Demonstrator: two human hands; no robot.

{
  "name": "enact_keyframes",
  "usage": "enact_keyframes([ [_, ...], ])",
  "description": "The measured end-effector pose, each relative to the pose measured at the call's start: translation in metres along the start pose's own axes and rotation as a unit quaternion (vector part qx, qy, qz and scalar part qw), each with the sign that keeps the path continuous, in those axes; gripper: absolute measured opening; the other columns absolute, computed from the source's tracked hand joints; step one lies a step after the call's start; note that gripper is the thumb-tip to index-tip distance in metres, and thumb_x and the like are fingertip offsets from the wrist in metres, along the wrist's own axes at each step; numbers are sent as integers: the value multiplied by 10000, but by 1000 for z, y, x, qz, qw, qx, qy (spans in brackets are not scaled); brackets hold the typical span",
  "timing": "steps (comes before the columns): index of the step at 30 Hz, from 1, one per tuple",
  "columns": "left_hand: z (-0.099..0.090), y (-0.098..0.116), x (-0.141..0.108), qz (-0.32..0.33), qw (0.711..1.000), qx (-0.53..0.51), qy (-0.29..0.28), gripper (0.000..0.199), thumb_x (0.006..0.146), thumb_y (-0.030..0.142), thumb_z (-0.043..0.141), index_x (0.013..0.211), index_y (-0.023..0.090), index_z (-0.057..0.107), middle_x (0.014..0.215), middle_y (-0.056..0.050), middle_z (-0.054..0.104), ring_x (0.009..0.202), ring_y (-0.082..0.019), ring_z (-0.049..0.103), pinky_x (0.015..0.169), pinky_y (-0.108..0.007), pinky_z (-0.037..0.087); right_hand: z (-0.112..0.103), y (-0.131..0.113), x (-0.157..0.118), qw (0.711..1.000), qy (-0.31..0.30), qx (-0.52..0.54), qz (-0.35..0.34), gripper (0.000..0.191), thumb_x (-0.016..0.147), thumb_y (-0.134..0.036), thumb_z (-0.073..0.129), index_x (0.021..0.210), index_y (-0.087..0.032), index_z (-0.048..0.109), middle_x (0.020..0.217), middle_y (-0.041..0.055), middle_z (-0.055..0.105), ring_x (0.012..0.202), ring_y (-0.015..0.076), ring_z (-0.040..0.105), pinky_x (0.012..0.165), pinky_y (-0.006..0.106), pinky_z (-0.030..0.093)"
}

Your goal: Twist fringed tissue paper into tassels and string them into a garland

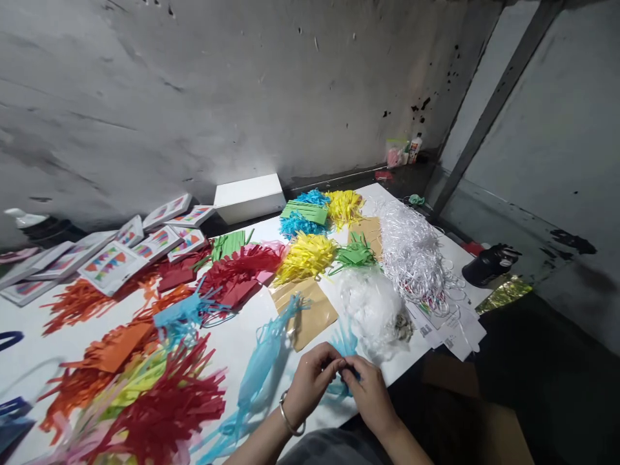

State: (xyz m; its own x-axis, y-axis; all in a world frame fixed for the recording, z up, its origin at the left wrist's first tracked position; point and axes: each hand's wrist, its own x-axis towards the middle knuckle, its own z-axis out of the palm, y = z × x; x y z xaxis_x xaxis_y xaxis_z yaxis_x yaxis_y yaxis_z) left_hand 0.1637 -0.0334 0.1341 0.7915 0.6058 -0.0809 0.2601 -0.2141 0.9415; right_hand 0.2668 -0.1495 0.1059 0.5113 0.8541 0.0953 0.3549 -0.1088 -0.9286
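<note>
Both hands (312, 378) together, closed pinch on blue tissue (345, 340)

head | forward, downward | table (232, 342) close, wall (232, 97) beyond | lower right seems underlit

We can read no words or numbers here — the print (426, 330) on the loose papers (462, 342) is too small, the label (413, 152) on the white bottle (417, 142) is blurred, and we cannot make out the pale mark (505, 263) on the black flask (483, 268) either.
</note>
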Motion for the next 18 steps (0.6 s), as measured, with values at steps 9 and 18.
enact_keyframes([
  [9,56,-40,94,-53,985,161,-27,210,882,289,505,916,170,675,876,-59,673,749,-163,627,688,-252,485,-18,46,-29,997,9,-35,65,340,956,-323,400,702,-191,585,660,7,588,615,144,562,581,225,392],
  [18,98,-74,160,-76,971,214,-73,184,749,78,586,822,166,731,922,-94,656,916,-233,601,868,-347,430,-23,63,-32,997,3,-79,-2,379,967,-315,367,654,-206,552,621,0,583,582,140,577,546,212,402],
])
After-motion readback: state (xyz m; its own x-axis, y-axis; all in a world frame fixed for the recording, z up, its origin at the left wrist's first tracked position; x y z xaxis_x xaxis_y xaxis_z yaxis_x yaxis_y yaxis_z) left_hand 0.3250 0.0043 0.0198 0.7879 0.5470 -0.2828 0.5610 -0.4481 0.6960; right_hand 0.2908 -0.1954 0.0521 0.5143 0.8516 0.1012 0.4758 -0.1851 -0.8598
